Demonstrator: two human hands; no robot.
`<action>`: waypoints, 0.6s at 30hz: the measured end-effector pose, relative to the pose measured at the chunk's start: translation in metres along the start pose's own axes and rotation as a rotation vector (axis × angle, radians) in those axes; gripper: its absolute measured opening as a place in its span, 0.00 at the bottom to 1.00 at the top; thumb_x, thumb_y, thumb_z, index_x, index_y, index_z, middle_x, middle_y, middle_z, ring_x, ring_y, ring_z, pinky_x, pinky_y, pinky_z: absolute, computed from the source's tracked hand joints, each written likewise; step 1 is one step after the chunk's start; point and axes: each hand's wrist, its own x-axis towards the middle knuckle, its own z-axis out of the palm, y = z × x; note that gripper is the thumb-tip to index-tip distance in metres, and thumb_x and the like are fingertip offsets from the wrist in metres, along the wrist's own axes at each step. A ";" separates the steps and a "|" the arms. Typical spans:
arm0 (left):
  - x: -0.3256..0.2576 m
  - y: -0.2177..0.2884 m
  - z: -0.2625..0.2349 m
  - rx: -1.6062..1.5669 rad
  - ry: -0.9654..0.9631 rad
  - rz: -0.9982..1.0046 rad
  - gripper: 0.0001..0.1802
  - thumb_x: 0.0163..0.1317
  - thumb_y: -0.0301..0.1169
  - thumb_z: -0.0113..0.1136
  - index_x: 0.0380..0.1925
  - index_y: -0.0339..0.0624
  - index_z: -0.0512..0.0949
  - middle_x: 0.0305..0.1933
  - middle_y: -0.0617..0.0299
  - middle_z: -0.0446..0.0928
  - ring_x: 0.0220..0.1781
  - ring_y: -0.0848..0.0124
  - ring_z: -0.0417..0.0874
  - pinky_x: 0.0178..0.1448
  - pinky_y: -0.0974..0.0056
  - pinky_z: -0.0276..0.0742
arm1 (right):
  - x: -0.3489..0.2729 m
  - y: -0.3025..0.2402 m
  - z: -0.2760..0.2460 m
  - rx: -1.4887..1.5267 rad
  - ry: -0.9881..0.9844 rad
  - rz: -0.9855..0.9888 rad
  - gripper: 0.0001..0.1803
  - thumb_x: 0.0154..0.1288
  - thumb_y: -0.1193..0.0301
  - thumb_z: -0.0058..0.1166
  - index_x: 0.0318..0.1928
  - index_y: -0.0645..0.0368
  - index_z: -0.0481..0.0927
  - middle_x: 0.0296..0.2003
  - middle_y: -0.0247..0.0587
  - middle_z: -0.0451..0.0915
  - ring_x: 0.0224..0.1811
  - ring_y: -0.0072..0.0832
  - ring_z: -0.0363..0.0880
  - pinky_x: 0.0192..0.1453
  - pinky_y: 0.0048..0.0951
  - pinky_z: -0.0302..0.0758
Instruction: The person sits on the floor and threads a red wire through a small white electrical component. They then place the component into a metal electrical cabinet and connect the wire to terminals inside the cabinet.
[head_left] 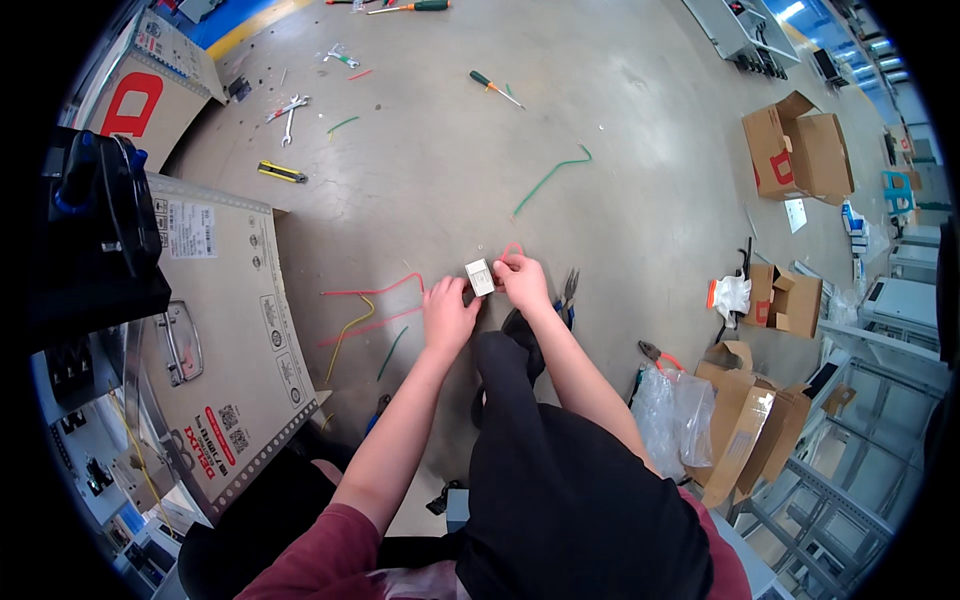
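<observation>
A small white block (480, 277) is pinched between the fingers of the left hand (447, 312) and right hand (523, 281), both arms outstretched. A red wire loop (512, 247) is held by the right. Open brown cartons (797, 148) are seen at the floor's far right.

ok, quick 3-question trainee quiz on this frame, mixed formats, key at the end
1. True or false: both hands, the left hand and the right hand, are on the small white block.
2. Multiple choice: what colour is the wire looping up at the right hand's fingertips? A) blue B) red C) black
3. Fill in: the long loose wire lying on the floor beyond the hands is ____.

Key: 1 true; 2 B; 3 green
</observation>
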 end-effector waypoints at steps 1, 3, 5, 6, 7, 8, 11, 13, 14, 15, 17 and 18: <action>0.001 0.000 -0.001 -0.016 0.014 -0.006 0.18 0.59 0.36 0.76 0.46 0.41 0.85 0.47 0.56 0.84 0.55 0.54 0.84 0.64 0.50 0.75 | 0.000 0.000 -0.001 0.010 -0.012 0.003 0.14 0.78 0.70 0.60 0.50 0.71 0.86 0.37 0.43 0.89 0.34 0.26 0.88 0.37 0.32 0.86; 0.000 0.002 -0.002 -0.051 0.022 -0.002 0.16 0.59 0.35 0.76 0.44 0.40 0.85 0.46 0.55 0.84 0.51 0.53 0.85 0.58 0.51 0.79 | -0.001 0.000 -0.004 0.029 -0.035 0.007 0.13 0.78 0.70 0.59 0.51 0.71 0.85 0.37 0.44 0.89 0.34 0.27 0.88 0.37 0.31 0.86; 0.001 0.000 -0.003 -0.084 0.029 0.004 0.17 0.59 0.35 0.76 0.45 0.40 0.86 0.46 0.54 0.84 0.50 0.52 0.86 0.54 0.50 0.81 | -0.004 -0.007 -0.002 0.026 -0.039 0.027 0.13 0.78 0.71 0.59 0.52 0.71 0.85 0.37 0.44 0.89 0.34 0.27 0.87 0.38 0.31 0.86; 0.002 -0.002 -0.004 -0.079 0.023 -0.001 0.16 0.59 0.35 0.76 0.45 0.39 0.86 0.46 0.54 0.84 0.50 0.51 0.86 0.54 0.50 0.82 | -0.005 -0.010 -0.001 0.022 -0.042 0.038 0.13 0.78 0.71 0.59 0.52 0.70 0.85 0.38 0.44 0.89 0.34 0.27 0.87 0.38 0.31 0.85; 0.003 0.001 -0.004 -0.081 0.015 -0.003 0.16 0.60 0.35 0.76 0.45 0.39 0.86 0.46 0.54 0.83 0.50 0.51 0.86 0.54 0.50 0.82 | -0.004 -0.010 -0.003 0.011 -0.043 0.059 0.13 0.79 0.71 0.58 0.53 0.70 0.85 0.38 0.43 0.89 0.33 0.26 0.86 0.37 0.30 0.84; 0.005 0.003 -0.005 -0.083 0.006 -0.006 0.16 0.60 0.35 0.76 0.44 0.39 0.86 0.46 0.54 0.83 0.51 0.51 0.86 0.54 0.50 0.82 | -0.003 -0.009 -0.004 0.019 -0.044 0.062 0.13 0.79 0.71 0.58 0.53 0.70 0.85 0.38 0.43 0.89 0.33 0.26 0.86 0.37 0.30 0.84; 0.008 0.004 -0.006 -0.081 -0.012 -0.022 0.15 0.59 0.35 0.75 0.44 0.42 0.87 0.46 0.54 0.83 0.52 0.49 0.85 0.56 0.48 0.81 | 0.000 -0.006 -0.004 0.035 -0.048 0.065 0.13 0.79 0.70 0.58 0.53 0.69 0.85 0.38 0.42 0.89 0.32 0.25 0.86 0.37 0.29 0.83; 0.007 0.004 -0.006 -0.089 -0.014 -0.027 0.15 0.59 0.35 0.75 0.43 0.41 0.87 0.46 0.54 0.83 0.52 0.49 0.85 0.57 0.47 0.81 | 0.000 -0.005 -0.005 0.033 -0.052 0.059 0.13 0.79 0.70 0.58 0.53 0.69 0.85 0.38 0.41 0.89 0.32 0.25 0.85 0.37 0.29 0.83; 0.007 0.003 -0.005 -0.093 -0.014 -0.030 0.15 0.59 0.35 0.75 0.43 0.41 0.87 0.46 0.54 0.83 0.52 0.50 0.85 0.57 0.47 0.81 | 0.000 -0.006 -0.005 0.044 -0.058 0.060 0.13 0.79 0.70 0.58 0.53 0.68 0.85 0.38 0.41 0.89 0.32 0.24 0.85 0.37 0.29 0.83; 0.007 0.002 -0.005 -0.099 -0.014 -0.033 0.15 0.59 0.35 0.75 0.43 0.41 0.87 0.46 0.54 0.83 0.52 0.50 0.85 0.57 0.48 0.81 | -0.001 -0.006 -0.004 0.055 -0.063 0.060 0.13 0.79 0.71 0.58 0.53 0.68 0.85 0.37 0.41 0.89 0.32 0.24 0.85 0.38 0.29 0.83; 0.007 0.002 -0.003 -0.112 -0.014 -0.037 0.15 0.59 0.35 0.75 0.43 0.41 0.87 0.46 0.54 0.83 0.52 0.50 0.85 0.57 0.48 0.81 | -0.002 -0.006 -0.005 0.068 -0.069 0.059 0.13 0.79 0.71 0.58 0.54 0.68 0.85 0.37 0.40 0.89 0.33 0.24 0.85 0.38 0.28 0.83; 0.007 0.002 -0.003 -0.113 -0.017 -0.037 0.14 0.59 0.35 0.75 0.43 0.41 0.87 0.46 0.54 0.83 0.52 0.50 0.85 0.57 0.48 0.81 | -0.002 -0.006 -0.005 0.070 -0.070 0.057 0.12 0.79 0.72 0.58 0.54 0.68 0.85 0.37 0.40 0.89 0.33 0.24 0.85 0.38 0.28 0.83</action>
